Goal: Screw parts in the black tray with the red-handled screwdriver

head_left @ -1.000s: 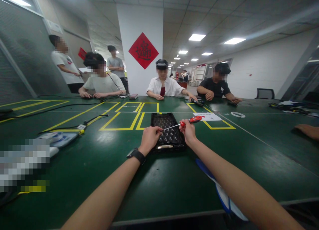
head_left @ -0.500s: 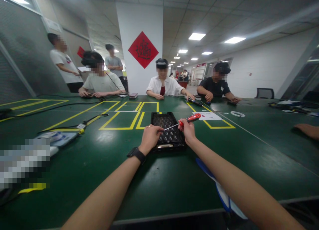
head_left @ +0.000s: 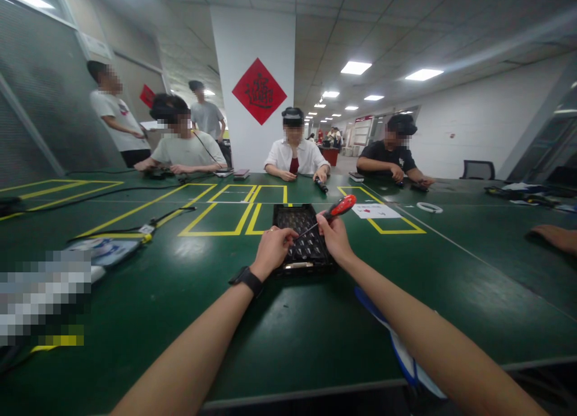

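A screwdriver (head_left: 341,207) with a red and black handle slants over a black tray (head_left: 311,263) holding rows of small shiny pieces. My right hand (head_left: 334,235) is closed around the front of its handle, above the tray's right side. At the tray's left side, my left hand (head_left: 274,246) pinches at the tip end of the thin shaft; whether a small part is also between those fingers cannot be made out. A dark watch is on my left wrist. The tray lies flat on the green table (head_left: 279,344).
Yellow tape outlines mark the table. A white paper sheet (head_left: 376,211) and a white ring (head_left: 430,207) lie to the right. Cables and a plastic packet (head_left: 106,247) are on the left; a blue-white item (head_left: 406,350) is under my right forearm. Several people sit opposite.
My right hand and the screwdriver handle have shifted slightly left, the handle tilting more upright. My left hand stays almost in place. The person opposite has drawn a dark tool toward the middle.
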The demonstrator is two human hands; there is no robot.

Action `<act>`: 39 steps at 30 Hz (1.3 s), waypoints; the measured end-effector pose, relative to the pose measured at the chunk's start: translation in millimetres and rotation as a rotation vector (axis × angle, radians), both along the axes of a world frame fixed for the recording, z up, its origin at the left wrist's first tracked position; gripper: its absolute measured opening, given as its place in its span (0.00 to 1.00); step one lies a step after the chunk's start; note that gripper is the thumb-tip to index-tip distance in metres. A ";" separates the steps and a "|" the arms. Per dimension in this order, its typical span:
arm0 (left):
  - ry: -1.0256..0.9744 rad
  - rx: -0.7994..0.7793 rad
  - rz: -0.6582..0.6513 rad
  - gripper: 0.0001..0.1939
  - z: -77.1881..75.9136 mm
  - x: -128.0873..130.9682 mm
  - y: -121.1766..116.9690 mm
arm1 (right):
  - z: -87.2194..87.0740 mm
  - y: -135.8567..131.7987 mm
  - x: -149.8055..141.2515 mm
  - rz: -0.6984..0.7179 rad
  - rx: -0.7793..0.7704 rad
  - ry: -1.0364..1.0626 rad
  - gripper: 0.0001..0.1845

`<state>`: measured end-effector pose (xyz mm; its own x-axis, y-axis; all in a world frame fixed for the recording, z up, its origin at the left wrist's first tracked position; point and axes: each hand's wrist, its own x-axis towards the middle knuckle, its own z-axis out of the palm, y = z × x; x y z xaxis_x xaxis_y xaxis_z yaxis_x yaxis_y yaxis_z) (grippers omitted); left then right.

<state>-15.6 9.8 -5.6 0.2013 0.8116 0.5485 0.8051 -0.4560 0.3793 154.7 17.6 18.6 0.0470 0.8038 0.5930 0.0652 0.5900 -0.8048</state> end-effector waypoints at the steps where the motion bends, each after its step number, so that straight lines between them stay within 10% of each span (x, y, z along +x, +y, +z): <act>1: -0.016 -0.003 -0.005 0.14 -1.0 -0.2 1.2 | 1.2 -1.7 -1.2 0.025 -0.007 0.002 0.13; 15: -0.249 -0.070 -0.218 0.13 -5.9 -3.0 8.9 | -8.2 5.1 -3.5 0.294 -0.141 0.123 0.15; 28: -0.249 -0.093 -0.293 0.11 7.3 2.9 -3.1 | -9.1 0.9 -2.9 0.078 -0.074 0.099 0.14; 39: -0.046 -0.126 -0.432 0.29 18.8 11.1 -14.9 | -13.5 4.3 -2.3 0.087 -0.189 -0.023 0.14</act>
